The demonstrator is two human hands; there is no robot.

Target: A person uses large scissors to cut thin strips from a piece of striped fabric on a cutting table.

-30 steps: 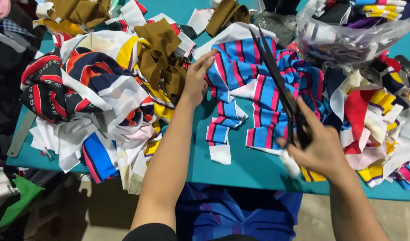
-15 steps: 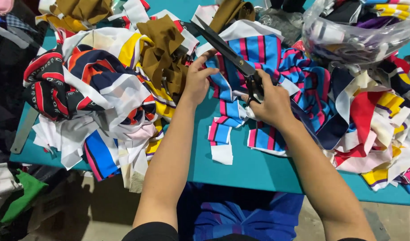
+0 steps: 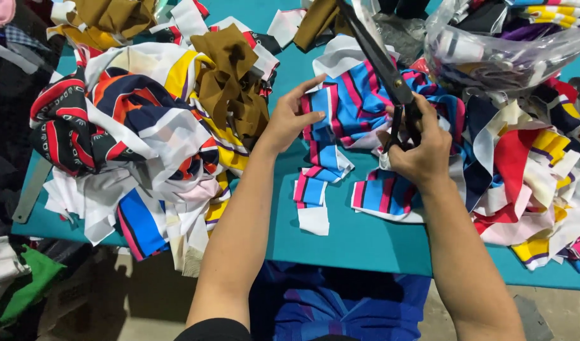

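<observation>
Scissors (image 3: 381, 60) are held in the right hand (image 3: 419, 151), fingers closed through the black handles, blades pointing away over the striped blue-pink fabric (image 3: 350, 107). The left hand (image 3: 290, 120) lies open and flat on this fabric, just left of the scissors.

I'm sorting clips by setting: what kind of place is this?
Probably a garment or textile cutting workshop: heaps of striped fabric offcuts cover a teal table, and the right hand works large black scissors.
</observation>
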